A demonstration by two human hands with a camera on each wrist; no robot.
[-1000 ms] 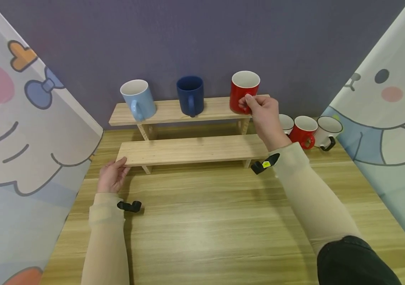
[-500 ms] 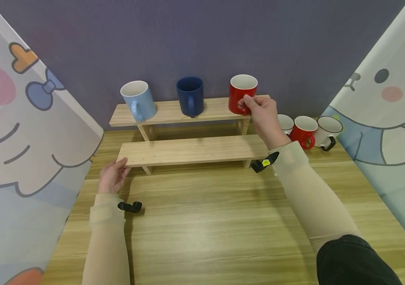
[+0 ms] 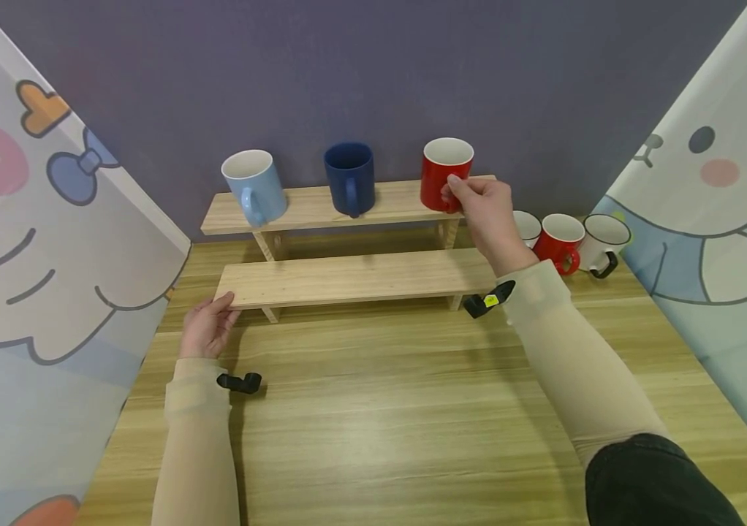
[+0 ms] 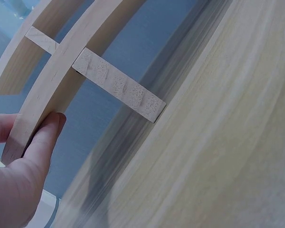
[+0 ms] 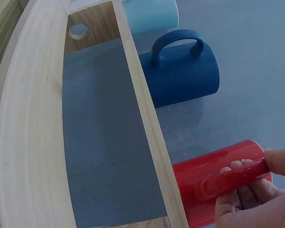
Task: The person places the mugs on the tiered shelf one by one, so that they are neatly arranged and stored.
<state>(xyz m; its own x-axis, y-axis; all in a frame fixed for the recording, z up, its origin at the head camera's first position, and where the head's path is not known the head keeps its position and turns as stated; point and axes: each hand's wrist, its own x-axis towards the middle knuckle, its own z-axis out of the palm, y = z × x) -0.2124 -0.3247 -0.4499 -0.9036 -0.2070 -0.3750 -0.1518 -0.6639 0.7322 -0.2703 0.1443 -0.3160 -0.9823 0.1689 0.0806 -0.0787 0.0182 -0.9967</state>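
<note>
My right hand (image 3: 490,223) pinches the handle of a red mug (image 3: 441,164) that stands upright at the right end of the upper shelf board (image 3: 308,197). In the right wrist view, the thumb and curled fingers are round the handle of the red mug (image 5: 213,166). My left hand (image 3: 205,329) grips the left front corner of the lower shelf board (image 3: 347,277), thumb on one face and fingers on the other, as the left wrist view shows on the board (image 4: 47,90). A dark blue mug (image 3: 351,179) and a light blue mug (image 3: 256,188) stand on the upper board.
On the table (image 3: 373,409), right of the rack, stand a white mug (image 3: 527,225) partly hidden by my right hand, another red mug (image 3: 558,245) and a white mug with a black handle (image 3: 604,237). A dark wall (image 3: 360,73) rises behind; printed panels flank both sides.
The red mug in my right hand has come down slightly and a little to the left on the upper board. My left hand keeps its grip on the lower board.
</note>
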